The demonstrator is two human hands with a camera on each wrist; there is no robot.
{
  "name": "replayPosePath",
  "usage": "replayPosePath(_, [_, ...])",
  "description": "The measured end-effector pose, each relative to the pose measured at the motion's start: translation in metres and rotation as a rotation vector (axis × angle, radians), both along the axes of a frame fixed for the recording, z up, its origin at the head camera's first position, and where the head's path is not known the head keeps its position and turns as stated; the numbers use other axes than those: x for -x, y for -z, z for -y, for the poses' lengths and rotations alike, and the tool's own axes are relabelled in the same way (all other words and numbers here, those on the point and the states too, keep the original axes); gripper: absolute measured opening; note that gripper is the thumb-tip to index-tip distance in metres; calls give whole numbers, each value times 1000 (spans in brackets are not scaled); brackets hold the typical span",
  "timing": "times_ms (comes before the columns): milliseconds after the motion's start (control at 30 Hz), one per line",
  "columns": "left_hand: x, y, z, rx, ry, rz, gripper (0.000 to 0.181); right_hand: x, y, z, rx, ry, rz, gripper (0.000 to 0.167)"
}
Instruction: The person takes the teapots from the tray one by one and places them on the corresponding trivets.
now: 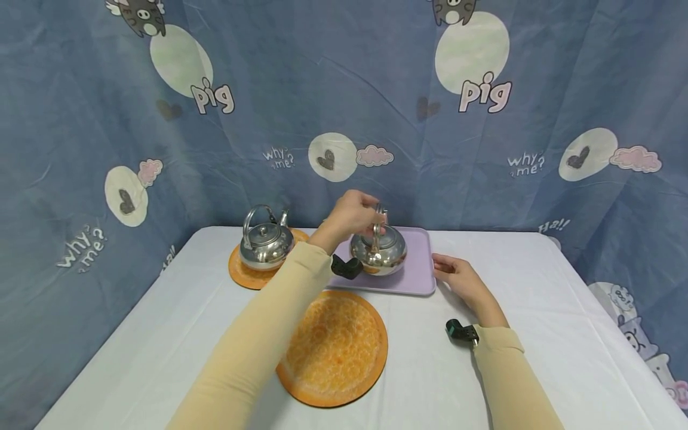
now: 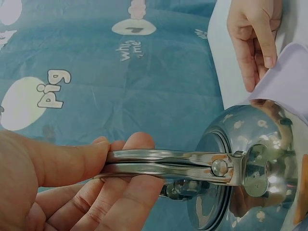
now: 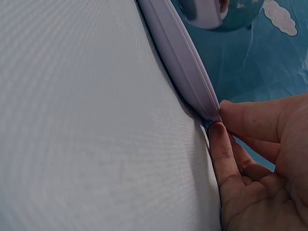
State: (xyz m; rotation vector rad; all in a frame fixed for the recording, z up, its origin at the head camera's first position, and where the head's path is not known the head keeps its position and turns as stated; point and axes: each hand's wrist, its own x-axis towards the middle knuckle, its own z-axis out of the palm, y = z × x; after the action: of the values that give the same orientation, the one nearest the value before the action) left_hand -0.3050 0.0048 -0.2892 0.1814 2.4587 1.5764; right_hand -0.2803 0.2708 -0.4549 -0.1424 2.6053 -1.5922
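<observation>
My left hand (image 1: pixel 355 218) grips the upright handle of a shiny steel kettle (image 1: pixel 378 254). In the left wrist view, thumb and fingers close round the metal handle (image 2: pixel 163 163). The kettle is over the right part of a lilac tray (image 1: pixel 416 280); whether its base touches the tray cannot be told. My right hand (image 1: pixel 459 278) is at the tray's right edge. In the right wrist view its thumb (image 3: pixel 250 118) and a finger pinch the tray's rim (image 3: pixel 192 77).
A second steel kettle (image 1: pixel 266 245) stands on an orange round mat (image 1: pixel 242 275) at the back left. Another orange round mat (image 1: pixel 333 352) lies in front of the tray, partly behind my left sleeve. A blue printed curtain (image 1: pixel 376 119) hangs behind the white-covered table (image 1: pixel 537 280).
</observation>
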Motion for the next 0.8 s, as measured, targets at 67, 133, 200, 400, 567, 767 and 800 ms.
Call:
replayPosePath(67, [-2,0,3,-14,0,7,55,0,0,0,-3,-4,-4,54])
replayPosePath(133, [-4,0,5,-30,0,16,55,0,0,0,-6,-4,-7,54])
replayPosePath(200, [-5,1,8,-44,0,23,55,0,1,0,-8,-3,-6,54])
replayPosePath(400, [-9,3,18,-36,8,12,57,2,4,0,-3,-2,0,53])
replayPosePath(567, [-16,0,27,-29,33,12,57,3,4,1,-6,2,6,53])
replayPosePath(767, [-26,-2,36,-39,67,14,57,2,3,1,-16,6,9,53])
replayPosePath(800, [-28,-2,37,-39,69,12,56,2,3,1,-15,7,11,53])
